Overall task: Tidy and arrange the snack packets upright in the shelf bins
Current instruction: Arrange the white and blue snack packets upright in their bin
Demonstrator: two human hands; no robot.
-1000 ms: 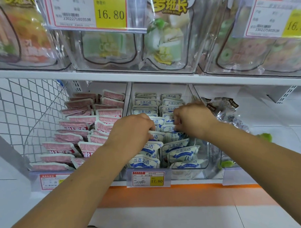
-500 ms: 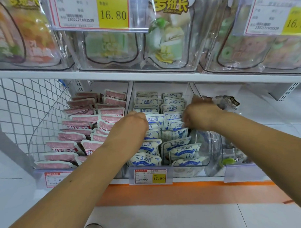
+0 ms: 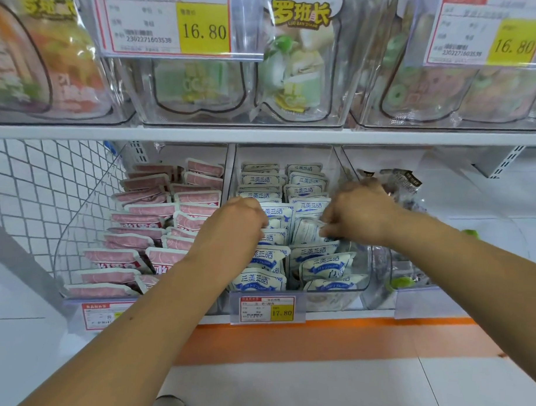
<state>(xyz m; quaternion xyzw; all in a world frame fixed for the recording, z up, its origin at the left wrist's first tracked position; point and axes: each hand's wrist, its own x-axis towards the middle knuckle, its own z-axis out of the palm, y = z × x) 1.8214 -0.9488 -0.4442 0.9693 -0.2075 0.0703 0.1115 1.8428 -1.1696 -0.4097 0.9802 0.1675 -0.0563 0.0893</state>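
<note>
- Both of your hands are inside the middle clear bin (image 3: 363, 267). Your right hand (image 3: 359, 216) pinches one blue-and-white packet (image 3: 306, 231) by its edge, and it sits tilted in the right row.
- Your left hand (image 3: 234, 226) is curled against the left row of blue-and-white packets (image 3: 268, 254); whether it grips one is hidden.
- Left of your left hand, pink packets (image 3: 144, 216) fill the next bin.
- Right of your right hand lie dark packets (image 3: 405, 181).
- Below both hands hangs the 17.80 price tag (image 3: 267, 309).

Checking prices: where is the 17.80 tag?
Head view, lower centre: the 17.80 tag sits on the front of the middle bin, below the blue-and-white packets.
</note>
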